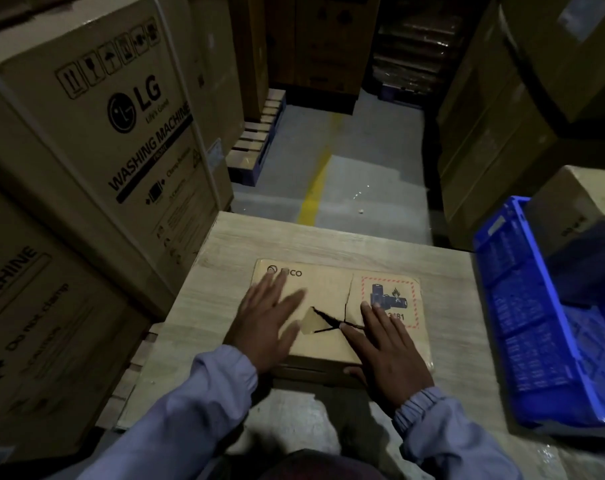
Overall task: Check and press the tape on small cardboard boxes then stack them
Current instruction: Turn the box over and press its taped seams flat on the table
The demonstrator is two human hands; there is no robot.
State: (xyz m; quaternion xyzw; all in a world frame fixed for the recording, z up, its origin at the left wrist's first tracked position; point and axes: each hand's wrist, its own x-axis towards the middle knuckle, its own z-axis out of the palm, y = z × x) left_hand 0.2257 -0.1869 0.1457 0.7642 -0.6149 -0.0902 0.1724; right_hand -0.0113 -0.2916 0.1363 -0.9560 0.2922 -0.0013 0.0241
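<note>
Pressing the small box, left hand and right hand lie spread, blue crate alongside.

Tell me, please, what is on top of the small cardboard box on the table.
Both hands are flat on the box: the left hand partly over the logo, the right hand partly over the battery warning label. The lid under the palms is covered.

the small cardboard box under the hands bears a logo ending "co" by the fingertips of the left hand, and a red-hatched battery-and-flame label whose number the right hand partly covers. left of the hands, a big carton reads "lg", "life's good", "washing machine"; the lower carton reads "machine", "do not clamp".
</note>
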